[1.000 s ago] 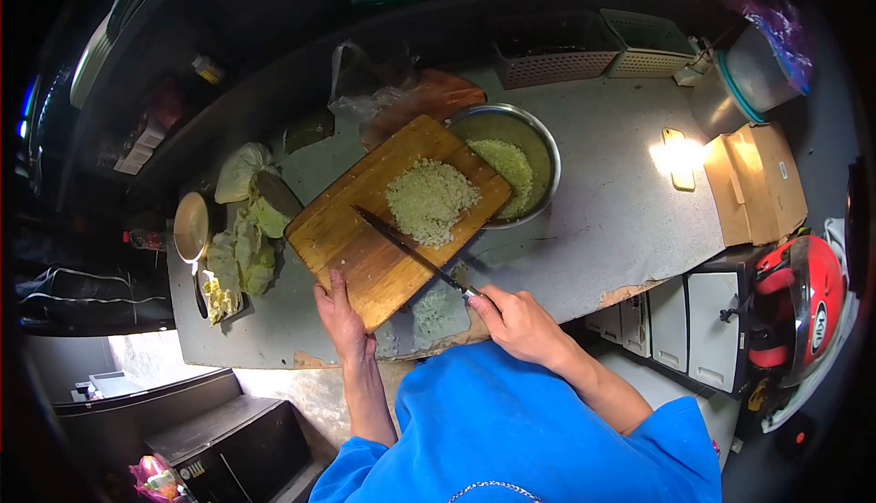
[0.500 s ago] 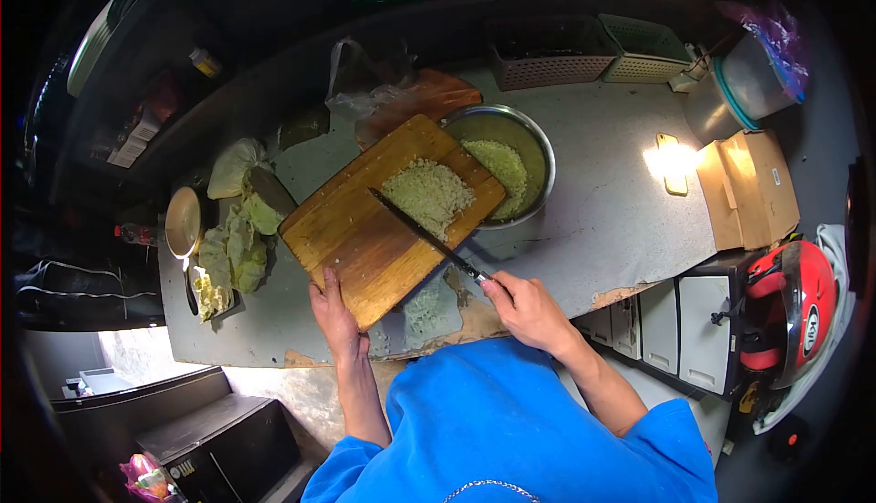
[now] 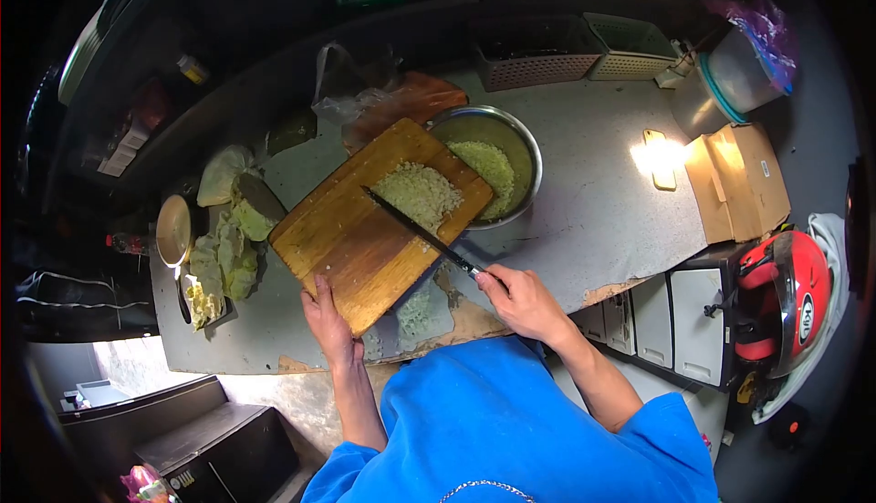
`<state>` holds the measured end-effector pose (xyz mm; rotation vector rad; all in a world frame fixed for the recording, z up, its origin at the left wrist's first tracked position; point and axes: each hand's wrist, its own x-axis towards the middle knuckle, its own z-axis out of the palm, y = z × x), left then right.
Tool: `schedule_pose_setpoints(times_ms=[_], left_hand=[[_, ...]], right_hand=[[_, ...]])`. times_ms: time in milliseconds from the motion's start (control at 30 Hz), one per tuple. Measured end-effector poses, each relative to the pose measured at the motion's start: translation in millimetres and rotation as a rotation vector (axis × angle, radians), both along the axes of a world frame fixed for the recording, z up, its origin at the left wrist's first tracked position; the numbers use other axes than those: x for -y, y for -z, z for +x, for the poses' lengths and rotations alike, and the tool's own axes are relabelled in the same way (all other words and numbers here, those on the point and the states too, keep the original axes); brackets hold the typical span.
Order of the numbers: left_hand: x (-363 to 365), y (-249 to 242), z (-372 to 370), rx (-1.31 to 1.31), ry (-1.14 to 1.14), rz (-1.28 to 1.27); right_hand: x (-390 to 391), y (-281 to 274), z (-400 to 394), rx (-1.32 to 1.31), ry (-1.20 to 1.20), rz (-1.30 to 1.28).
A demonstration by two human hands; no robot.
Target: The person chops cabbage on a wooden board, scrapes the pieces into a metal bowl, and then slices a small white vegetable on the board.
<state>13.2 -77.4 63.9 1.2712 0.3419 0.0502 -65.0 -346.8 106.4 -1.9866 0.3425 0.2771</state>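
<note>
My left hand grips the lower left edge of a wooden cutting board, thumb on top and the other fingers hidden beneath. A heap of finely chopped pale green vegetable, probably cabbage, lies toward the board's right end. That end overlaps the rim of a metal bowl, which holds more of the same chopped pieces. In my right hand is the handle of a dark-bladed knife. Its blade lies across the board along the near side of the heap.
Cabbage leaves and a tan bowl are at the table's left. Behind the board lies a clear plastic bag. Perforated baskets line the back. A phone and a cardboard box sit right; a red helmet is beyond.
The whole view has shifted slightly, so most things appear a little further left. Board, knife and both hands keep nearly the same positions relative to one another.
</note>
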Motion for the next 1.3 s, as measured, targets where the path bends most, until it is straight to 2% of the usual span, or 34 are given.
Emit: schedule_pose_setpoints(times_ms=[500,700,1300], left_hand=[[27,-5,-5,0.023,-0.058,-0.02],[39,-16,-13,0.027,-0.087,-0.011],[43,-16,-17,0.031,-0.093,-0.024]], right_hand=[[37,7,13,0.07,0.013,-0.038],[55,-2,21,-0.047,-0.005,-0.034],[80,13,27,-0.036,0.057,-0.059]])
